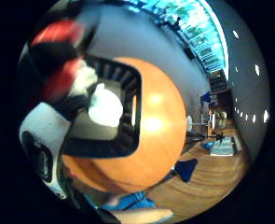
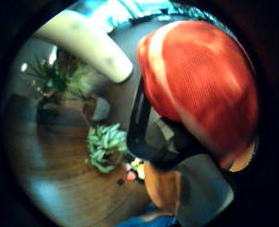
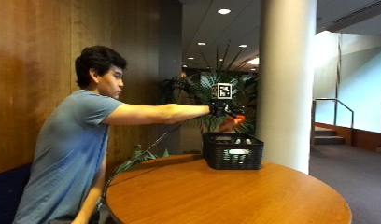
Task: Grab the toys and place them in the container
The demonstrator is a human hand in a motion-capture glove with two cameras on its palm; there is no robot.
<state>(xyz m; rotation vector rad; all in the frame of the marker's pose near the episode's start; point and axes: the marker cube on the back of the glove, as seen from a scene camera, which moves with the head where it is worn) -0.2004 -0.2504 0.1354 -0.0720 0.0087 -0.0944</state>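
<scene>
Table (image 3: 240, 196) bare in front — basket (image 3: 233, 150) at its far edge.
Right hand (image 3: 222, 110) grips a red toy (image 3: 233, 122) above the basket — arm outstretched.

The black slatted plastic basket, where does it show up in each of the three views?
Outside view: the black slatted plastic basket stands on the round wooden table, below the gloved right hand.
Little finger side palm view: seen from above, basket open on the table.
Thumb side palm view: only its dark rim shows beside the red toy.
Shared landmark: the table.
</scene>
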